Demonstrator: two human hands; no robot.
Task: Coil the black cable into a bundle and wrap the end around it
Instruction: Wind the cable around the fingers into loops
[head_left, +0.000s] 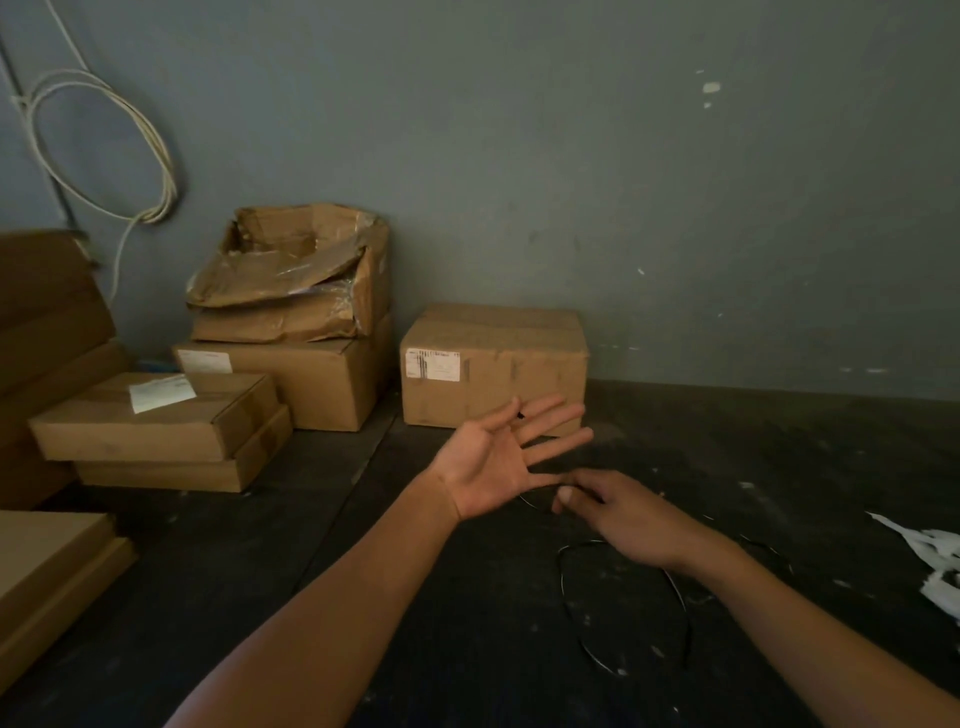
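The thin black cable (681, 597) lies in a loose loop on the dark floor, below and right of my hands. My left hand (493, 462) is held palm up with the fingers spread. The cable's black tip pokes out between two of those fingers. My right hand (623, 514) is just right of the left palm, back up, with thumb and fingers pinched together on the cable near my left little finger. A short stretch of cable shows under the left palm. The rest blends into the floor.
A sealed cardboard box (493, 364) stands against the grey wall right behind my hands. More cardboard boxes (291, 332) are stacked at the left. A white cable coil (104, 150) hangs on the wall. Torn white paper (930, 561) lies at the right edge.
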